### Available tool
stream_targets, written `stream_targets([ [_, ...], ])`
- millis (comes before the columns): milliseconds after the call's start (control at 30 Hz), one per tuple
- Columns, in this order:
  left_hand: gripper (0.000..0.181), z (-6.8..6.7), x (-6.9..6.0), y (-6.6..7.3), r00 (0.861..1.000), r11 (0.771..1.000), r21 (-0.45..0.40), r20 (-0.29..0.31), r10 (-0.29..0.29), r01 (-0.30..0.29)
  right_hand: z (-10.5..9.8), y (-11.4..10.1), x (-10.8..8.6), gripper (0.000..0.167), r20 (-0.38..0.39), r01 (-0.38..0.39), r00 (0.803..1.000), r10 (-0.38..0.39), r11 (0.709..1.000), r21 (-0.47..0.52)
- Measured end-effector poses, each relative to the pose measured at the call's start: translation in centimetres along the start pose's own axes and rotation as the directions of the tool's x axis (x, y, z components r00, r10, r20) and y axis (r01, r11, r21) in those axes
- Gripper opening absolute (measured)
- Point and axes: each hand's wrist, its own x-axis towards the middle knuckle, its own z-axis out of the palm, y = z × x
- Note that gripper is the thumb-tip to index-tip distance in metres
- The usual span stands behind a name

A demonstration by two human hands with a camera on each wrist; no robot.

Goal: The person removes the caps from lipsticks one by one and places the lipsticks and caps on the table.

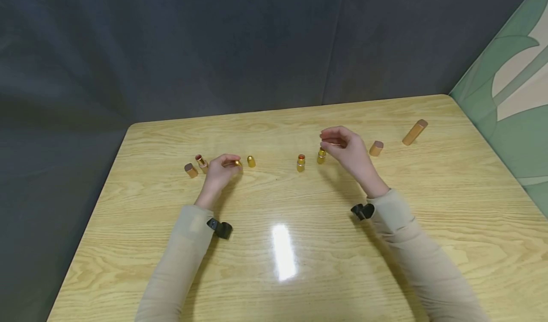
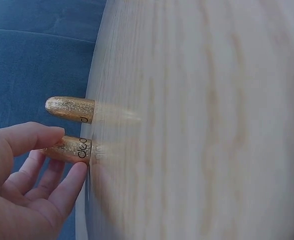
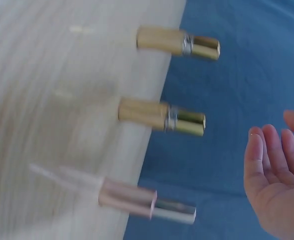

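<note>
My left hand [image 1: 220,172] pinches a glittery gold lipstick cap [image 2: 69,150] between thumb and fingers. Its rounded end points up, and dark letters show near its lower rim at the tabletop. A matching gold cap [image 1: 251,161] stands upright just to its right. In the head view, my right hand [image 1: 344,146] hovers by a gold lipstick tube [image 1: 321,157]. The right wrist view shows these fingers [image 3: 256,155] loosely bent, holding nothing and apart from the tubes. Another uncapped gold tube [image 1: 301,163] stands upright to the left.
On the left stand a short copper-coloured piece [image 1: 190,170] and a rose-gold tube [image 1: 201,163], partly behind my left hand. Right of my right hand are another short copper-coloured piece [image 1: 376,148] and a longer one [image 1: 415,132]. A dark curtain [image 1: 239,46] hangs behind the wooden table [image 1: 325,265].
</note>
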Motion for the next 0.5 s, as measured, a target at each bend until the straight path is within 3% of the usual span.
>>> stream_targets([
  [200, 0.031, 0.1, 0.0, 0.0, 1.000, 1.000, 0.008, 0.001, 0.017, -0.017, -2.7, 0.5, 0.0, 0.033, -0.111, 0.011, 0.994, -0.009, 1.000, 0.018],
  [500, 0.030, 0.1, 0.1, -0.1, 0.999, 0.997, 0.063, -0.002, 0.049, -0.049, -6.5, 1.6, -0.4, 0.017, -0.267, -0.002, 0.963, 0.021, 0.997, 0.071],
])
